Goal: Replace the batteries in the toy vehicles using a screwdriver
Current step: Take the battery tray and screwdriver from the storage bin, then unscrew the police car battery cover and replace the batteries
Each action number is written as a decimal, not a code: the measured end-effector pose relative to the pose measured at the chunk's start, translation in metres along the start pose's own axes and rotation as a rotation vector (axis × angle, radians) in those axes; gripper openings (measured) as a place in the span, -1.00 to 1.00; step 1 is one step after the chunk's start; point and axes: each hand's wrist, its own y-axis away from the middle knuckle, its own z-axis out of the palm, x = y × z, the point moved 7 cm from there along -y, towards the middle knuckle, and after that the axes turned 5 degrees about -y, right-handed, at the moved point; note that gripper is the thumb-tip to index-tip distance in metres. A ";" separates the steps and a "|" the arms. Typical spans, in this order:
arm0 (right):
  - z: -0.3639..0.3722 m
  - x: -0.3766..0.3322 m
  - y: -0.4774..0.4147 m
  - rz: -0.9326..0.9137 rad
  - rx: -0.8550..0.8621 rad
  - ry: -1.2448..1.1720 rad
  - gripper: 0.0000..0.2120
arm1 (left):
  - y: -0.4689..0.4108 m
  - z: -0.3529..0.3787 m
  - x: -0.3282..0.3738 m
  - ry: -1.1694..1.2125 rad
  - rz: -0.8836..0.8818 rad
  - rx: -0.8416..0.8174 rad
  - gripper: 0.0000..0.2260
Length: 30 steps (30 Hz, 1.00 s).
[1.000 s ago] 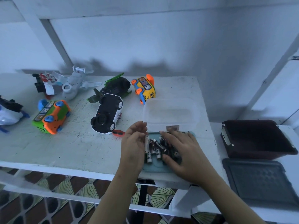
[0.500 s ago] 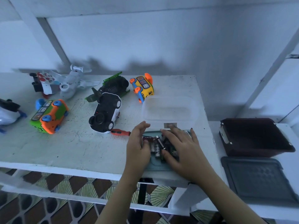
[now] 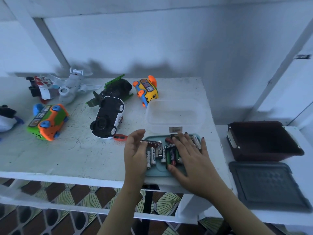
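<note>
Spreads right hand (image 3: 189,155) flat over loose batteries (image 3: 155,153) on teal lid (image 3: 157,173) at tabletop (image 3: 67,155) front edge; sets left hand (image 3: 135,150) against their left side, both grips apart. Behind, clear tub (image 3: 174,116); leftward, red-handled screwdriver (image 3: 120,137) beside upturned toy car (image 3: 108,119).

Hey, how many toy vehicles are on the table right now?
7: red-and-white toy, white plane, green helicopter, yellow bus along the back; green-orange bus, black-white car in front; white toy cut off at left edge. More may lie beyond it.
</note>
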 end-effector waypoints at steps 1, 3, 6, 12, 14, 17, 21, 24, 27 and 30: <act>0.000 0.000 0.000 -0.007 0.002 -0.006 -0.19 | 0.002 0.000 -0.001 -0.001 -0.002 0.001 -0.68; 0.000 0.001 0.000 -0.011 -0.002 -0.005 -0.19 | 0.004 0.000 -0.002 -0.008 -0.004 0.007 -0.68; -0.003 0.002 0.000 -0.010 0.030 -0.074 -0.29 | 0.006 -0.003 -0.003 -0.007 -0.004 0.033 -0.70; -0.004 0.008 0.002 0.036 -0.026 -0.075 -0.32 | 0.007 -0.009 -0.005 -0.027 -0.010 0.083 -0.73; -0.004 0.010 0.001 0.029 -0.047 -0.045 -0.28 | 0.008 -0.007 -0.004 -0.028 -0.002 0.092 -0.73; -0.004 0.007 0.001 -0.005 -0.077 -0.037 -0.21 | 0.007 -0.004 -0.003 -0.031 0.002 0.102 -0.72; -0.004 0.002 -0.006 -0.071 -0.123 0.004 -0.24 | 0.006 -0.003 -0.004 -0.011 -0.038 0.104 -0.73; -0.004 0.004 -0.012 -0.123 -0.117 -0.026 -0.27 | 0.006 -0.004 -0.002 -0.022 -0.054 0.108 -0.75; -0.005 0.006 -0.016 -0.193 -0.087 -0.146 -0.34 | 0.002 -0.009 -0.004 -0.046 -0.073 0.146 -0.72; -0.013 0.007 -0.020 -0.241 -0.040 -0.216 -0.40 | -0.004 -0.018 -0.003 -0.094 -0.078 0.208 -0.69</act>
